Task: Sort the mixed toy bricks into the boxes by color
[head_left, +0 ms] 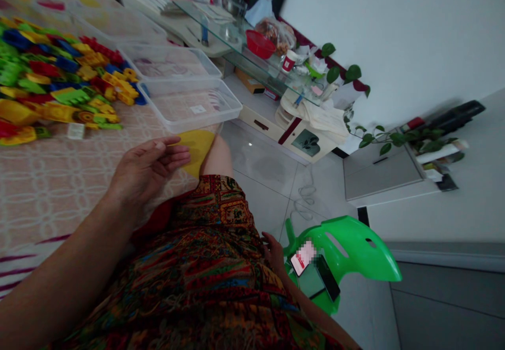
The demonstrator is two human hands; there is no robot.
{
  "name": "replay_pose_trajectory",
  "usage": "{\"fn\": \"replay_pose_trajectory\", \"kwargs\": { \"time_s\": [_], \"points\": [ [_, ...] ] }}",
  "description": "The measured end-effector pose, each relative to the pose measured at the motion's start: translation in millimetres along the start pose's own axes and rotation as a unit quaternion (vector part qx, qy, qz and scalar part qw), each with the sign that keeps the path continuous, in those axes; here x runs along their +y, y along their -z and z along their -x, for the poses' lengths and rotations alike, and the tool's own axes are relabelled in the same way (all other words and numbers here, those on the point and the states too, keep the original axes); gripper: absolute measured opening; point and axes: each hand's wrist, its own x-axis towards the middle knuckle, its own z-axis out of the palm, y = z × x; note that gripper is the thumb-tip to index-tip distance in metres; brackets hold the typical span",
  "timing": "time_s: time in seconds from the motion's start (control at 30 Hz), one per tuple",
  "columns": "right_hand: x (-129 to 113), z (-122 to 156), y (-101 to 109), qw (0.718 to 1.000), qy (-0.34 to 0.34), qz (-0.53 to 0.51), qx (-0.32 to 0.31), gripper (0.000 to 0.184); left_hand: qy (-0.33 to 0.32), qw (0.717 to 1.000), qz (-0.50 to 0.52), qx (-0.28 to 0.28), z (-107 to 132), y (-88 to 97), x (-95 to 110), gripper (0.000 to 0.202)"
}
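My left hand (pixel 148 163) is above the edge of the patterned cloth (pixel 90 173), its fingers loosely stretched out and nothing visible in them. Just beyond its fingertips is a yellow patch (pixel 197 150); whether they touch it I cannot tell. Two clear plastic boxes, a nearer one (pixel 191 102) and another (pixel 173 63) behind it, stand past that hand. A heap of colourful toy building blocks (pixel 59 76) lies to their left. Low beside my patterned clothing (pixel 213 255), my right hand (pixel 273 250) hangs with fingers apart, close to a green plastic chair (pixel 355 245).
On the chair seat lie a lit phone (pixel 303 258) and a dark phone-like slab (pixel 328 278). A glass-topped cabinet (pixel 252 60) carries a red bowl (pixel 260 45) and a paper cup (pixel 289 61). A pale cable (pixel 305 197) is coiled on the tiled floor (pixel 264 166).
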Motion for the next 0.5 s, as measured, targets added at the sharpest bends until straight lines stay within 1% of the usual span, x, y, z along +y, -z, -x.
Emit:
{"fn": "replay_pose_trajectory", "kwargs": {
  "time_s": [0.1,0.13,0.2,0.3,0.37,0.43,0.5],
  "points": [
    [-2.8,-14.0,-10.8,1.000,-0.005,-0.005,-0.009,0.031,-0.045,0.999,-0.019,0.012,-3.2,10.3,11.0,0.022],
    [-8.0,-19.0,-15.0,1.000,0.007,-0.006,-0.017,0.033,-0.062,0.998,-0.025,0.018,-4.4,14.3,14.5,0.022],
    [-22.7,-27.4,-22.8,0.998,0.059,-0.001,-0.038,0.036,-0.088,0.995,-0.035,0.034,-6.1,21.7,19.9,0.020],
    [-45.4,-33.3,-31.4,0.986,0.153,0.038,-0.055,0.040,-0.092,0.993,-0.045,0.066,-6.9,29.3,22.1,0.013],
    [-54.6,-33.0,-35.1,0.977,0.196,0.067,-0.058,0.045,-0.085,0.992,-0.046,0.081,-6.9,31.7,20.6,0.011],
    [-57.8,-31.1,-38.1,0.971,0.217,0.089,-0.056,0.048,-0.083,0.992,-0.045,0.084,-7.1,32.8,18.3,0.011],
    [-57.3,-29.1,-40.4,0.968,0.222,0.102,-0.056,0.050,-0.080,0.993,-0.045,0.079,-7.5,33.1,16.7,0.013]
  ]
}}
